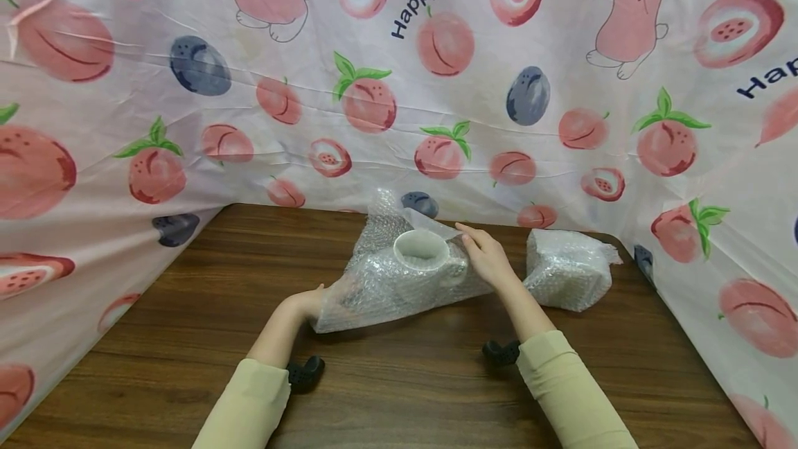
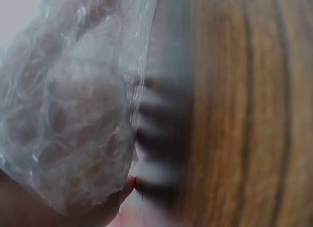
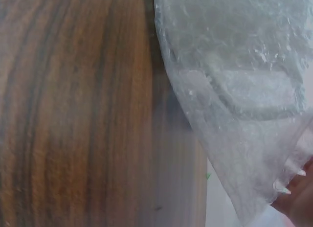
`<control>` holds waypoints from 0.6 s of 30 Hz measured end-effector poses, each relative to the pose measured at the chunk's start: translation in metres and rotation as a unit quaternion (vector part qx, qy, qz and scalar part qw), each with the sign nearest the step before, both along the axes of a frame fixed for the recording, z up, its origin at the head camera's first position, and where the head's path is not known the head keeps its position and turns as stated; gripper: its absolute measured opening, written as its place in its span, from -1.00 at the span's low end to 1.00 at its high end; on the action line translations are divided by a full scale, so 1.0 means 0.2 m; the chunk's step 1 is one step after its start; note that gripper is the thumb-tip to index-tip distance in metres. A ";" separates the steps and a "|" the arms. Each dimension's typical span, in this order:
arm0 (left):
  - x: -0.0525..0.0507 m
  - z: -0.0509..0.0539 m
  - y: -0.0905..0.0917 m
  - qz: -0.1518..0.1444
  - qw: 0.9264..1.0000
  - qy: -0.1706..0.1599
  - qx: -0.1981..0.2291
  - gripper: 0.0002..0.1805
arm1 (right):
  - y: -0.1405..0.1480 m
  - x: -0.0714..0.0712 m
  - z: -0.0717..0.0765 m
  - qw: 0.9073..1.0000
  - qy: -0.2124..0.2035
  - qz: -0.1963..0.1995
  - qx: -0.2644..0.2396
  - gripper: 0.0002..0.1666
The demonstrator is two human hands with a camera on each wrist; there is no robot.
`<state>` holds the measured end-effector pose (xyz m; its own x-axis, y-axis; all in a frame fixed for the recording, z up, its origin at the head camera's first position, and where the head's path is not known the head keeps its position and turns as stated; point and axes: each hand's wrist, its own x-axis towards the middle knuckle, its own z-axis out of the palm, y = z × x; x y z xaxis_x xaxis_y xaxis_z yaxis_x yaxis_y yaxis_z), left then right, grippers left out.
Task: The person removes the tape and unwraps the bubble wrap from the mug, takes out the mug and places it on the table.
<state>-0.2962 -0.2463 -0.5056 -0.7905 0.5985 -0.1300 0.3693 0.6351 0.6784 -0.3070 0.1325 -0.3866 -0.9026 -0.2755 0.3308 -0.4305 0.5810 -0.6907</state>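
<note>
A white cup (image 1: 421, 270) stands upright in the middle of the bubble wrap (image 1: 374, 286), its round mouth uncovered and its handle toward the right under a layer of wrap. My left hand (image 1: 307, 302) is at the wrap's lower left corner, its fingers mostly covered by the film, so their grip is unclear. With my right hand (image 1: 489, 255) I pinch the wrap's upper right edge beside the cup. Cloudy film (image 2: 58, 114) fills the left wrist view's left side. The cup's handle (image 3: 264, 113) shows through the wrap in the right wrist view.
Another bubble-wrapped bundle (image 1: 570, 272) sits on the brown wooden table (image 1: 386, 393), to the right of my right hand. Fruit-printed cloth (image 1: 274, 54) hangs behind the table and along both sides. A dark band is at each wrist.
</note>
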 end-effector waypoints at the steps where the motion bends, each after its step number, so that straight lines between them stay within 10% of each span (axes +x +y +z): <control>1: 0.07 0.11 0.05 -0.005 1.000 -0.006 -0.002 -0.04 | 0.00 0.00 0.00 1.000 0.004 -0.017 0.004 -0.54; 3: 0.19 0.30 0.12 -0.009 1.000 -0.009 -0.016 -0.01 | 0.00 -0.01 0.01 0.998 0.008 -0.054 0.010 -0.57; 6: 0.28 0.43 0.18 0.004 0.999 -0.008 -0.039 -0.04 | 0.01 -0.01 0.02 0.992 0.014 -0.121 0.020 -0.62; 11: 0.31 0.46 0.20 0.013 0.999 -0.010 -0.047 -0.03 | 0.01 -0.01 0.02 0.981 0.034 -0.192 0.007 -0.68; 18: 0.28 0.44 0.19 0.012 0.999 -0.020 -0.041 0.01 | 0.02 -0.02 0.00 0.981 0.039 -0.187 -0.020 -0.61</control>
<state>-0.2394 -0.2092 -0.4181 -0.7976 0.5655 -0.2100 0.3268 0.6977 0.6376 -0.3107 0.1366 -0.3858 -0.9092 0.0851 0.4075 -0.2454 0.6811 -0.6898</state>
